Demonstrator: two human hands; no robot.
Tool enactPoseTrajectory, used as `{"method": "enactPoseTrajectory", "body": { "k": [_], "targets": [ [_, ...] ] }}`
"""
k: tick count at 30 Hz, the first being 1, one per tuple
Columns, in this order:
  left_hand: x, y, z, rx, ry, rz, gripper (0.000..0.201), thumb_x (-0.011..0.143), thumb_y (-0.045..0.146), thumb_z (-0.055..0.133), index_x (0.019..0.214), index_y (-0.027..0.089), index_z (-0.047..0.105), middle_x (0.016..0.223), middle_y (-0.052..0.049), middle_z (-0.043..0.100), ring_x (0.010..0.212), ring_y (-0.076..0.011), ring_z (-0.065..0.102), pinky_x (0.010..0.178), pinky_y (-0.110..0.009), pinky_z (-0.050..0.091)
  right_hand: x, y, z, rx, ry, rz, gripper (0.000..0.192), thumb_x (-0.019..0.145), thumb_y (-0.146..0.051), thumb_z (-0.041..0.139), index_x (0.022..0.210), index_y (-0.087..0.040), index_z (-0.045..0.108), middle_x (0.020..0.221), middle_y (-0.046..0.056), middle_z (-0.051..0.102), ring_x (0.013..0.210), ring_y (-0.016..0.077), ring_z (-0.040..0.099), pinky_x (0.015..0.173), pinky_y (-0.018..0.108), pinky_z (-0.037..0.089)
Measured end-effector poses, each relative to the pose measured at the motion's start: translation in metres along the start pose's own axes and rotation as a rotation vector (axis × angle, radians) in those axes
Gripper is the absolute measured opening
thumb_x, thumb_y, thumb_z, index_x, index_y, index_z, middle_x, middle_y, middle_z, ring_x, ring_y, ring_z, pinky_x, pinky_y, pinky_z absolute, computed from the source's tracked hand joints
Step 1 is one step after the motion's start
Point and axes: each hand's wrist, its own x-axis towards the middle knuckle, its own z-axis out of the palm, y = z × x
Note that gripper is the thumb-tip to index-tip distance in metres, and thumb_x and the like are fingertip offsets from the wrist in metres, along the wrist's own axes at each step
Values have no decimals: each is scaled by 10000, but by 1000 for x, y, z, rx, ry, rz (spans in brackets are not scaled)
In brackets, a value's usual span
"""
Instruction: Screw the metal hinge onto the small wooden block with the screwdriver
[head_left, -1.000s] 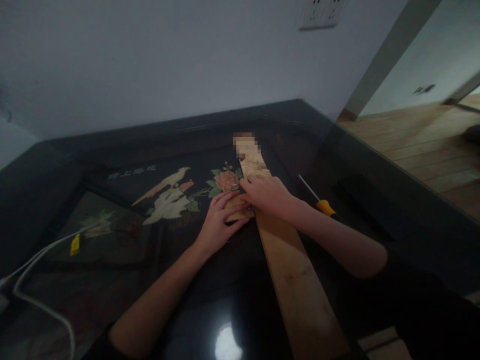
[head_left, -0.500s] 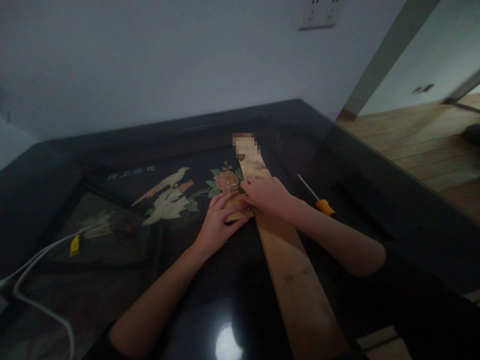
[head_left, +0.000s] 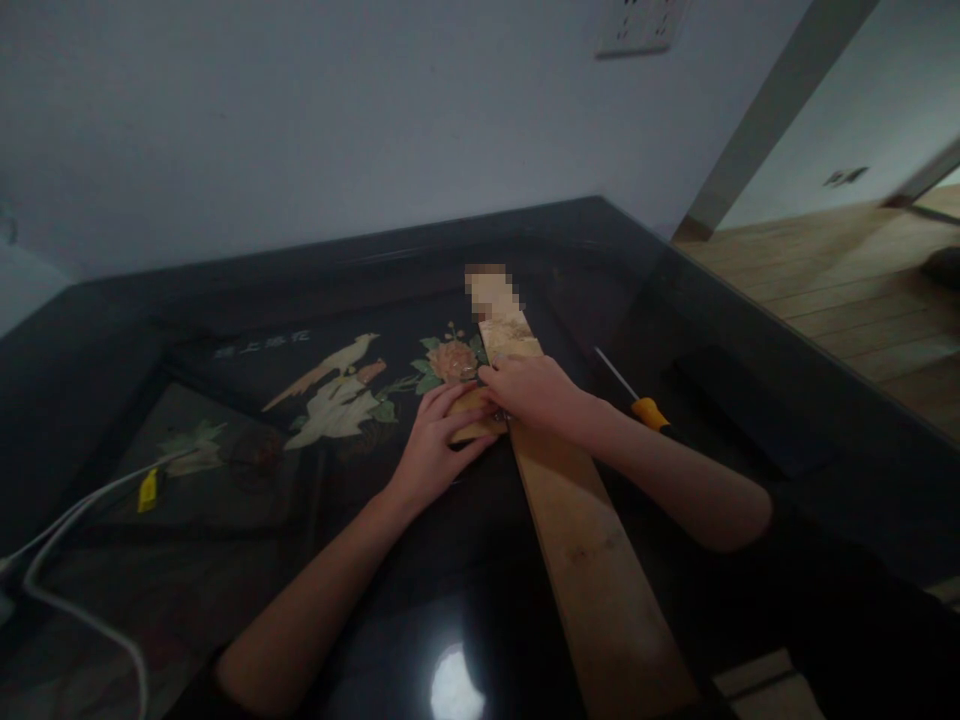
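The block [head_left: 474, 431] is pale, flat wood, mid-frame, at the left edge of the plank [head_left: 581, 545], itself long, pale and knotted; your left hand [head_left: 431, 445] clamps the block, fingers over its top, thumb along its near edge; your right hand [head_left: 540, 388] rests over the plank, fingers bent together, their grip hidden, so cannot be told; the table [head_left: 420, 590] is glossy black, bearing a bird [head_left: 326, 372] and flower [head_left: 454, 362]; screwdriver [head_left: 649, 412] right of centre; wall [head_left: 337, 120] above; wood floor [head_left: 840, 265], upper right.
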Motion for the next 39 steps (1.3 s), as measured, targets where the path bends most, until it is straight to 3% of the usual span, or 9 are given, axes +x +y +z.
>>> {"method": "enactPoseTrajectory", "body": {
  "k": [4, 8, 13, 18, 25, 33, 39],
  "targets": [
    [0, 0, 0, -3, -5, 3, 299, 789, 270, 704, 1087, 250, 684, 1324, -80, 537, 1244, -279, 427, 1036, -530, 392, -1, 2, -2, 53, 12, -18, 181, 936, -214, 438, 1058, -164, 563, 969, 83, 674, 852, 198, 652, 586, 258, 360],
    [0, 0, 0, -1, 1, -9, 301, 784, 268, 709, 1083, 247, 687, 1312, -80, 546, 1246, -277, 425, 1038, -522, 395, -1, 2, -2, 14, 47, 18, 254, 945, -350, 453, 1038, -148, 575, 963, 103, 678, 871, 235, 646, 583, 274, 358],
    [0, 0, 0, -1, -6, -11, 301, 784, 273, 709, 1084, 250, 685, 1323, -76, 538, 1251, -277, 419, 1035, -525, 398, 0, 0, -1, -12, 4, -28, 211, 956, -192, 387, 1005, -152, 589, 956, 93, 676, 872, 217, 642, 590, 274, 355],
    [0, 1, -1, -6, -13, -15, 305, 791, 260, 701, 1096, 258, 683, 1325, -70, 537, 1247, -272, 418, 1036, -519, 396, -2, 4, -3, 67, -3, -45, 145, 905, -171, 485, 1022, -147, 569, 966, 79, 668, 884, 198, 644, 593, 261, 353],
    [0, 0, 0, 2, -4, -14, 293, 786, 277, 707, 1077, 257, 691, 1307, -75, 552, 1253, -272, 421, 1039, -515, 396, 1, 3, -1, -12, 45, 24, 266, 944, -359, 456, 1026, -135, 573, 993, 115, 663, 933, 247, 633, 620, 283, 390],
    [0, 2, -1, 1, -13, -16, 296, 792, 264, 699, 1088, 252, 685, 1324, -75, 541, 1251, -272, 420, 1039, -524, 393, -2, 2, -3, 24, -4, -45, 163, 926, -177, 442, 1025, -145, 568, 978, 92, 659, 910, 212, 638, 608, 266, 366],
    [0, 1, 0, -12, -2, -23, 293, 778, 270, 714, 1070, 254, 690, 1307, -71, 552, 1246, -274, 421, 1036, -533, 392, -2, 3, -3, 23, 27, 6, 248, 931, -345, 477, 1050, -146, 565, 992, 97, 663, 910, 248, 641, 583, 280, 348]
  ]
}}
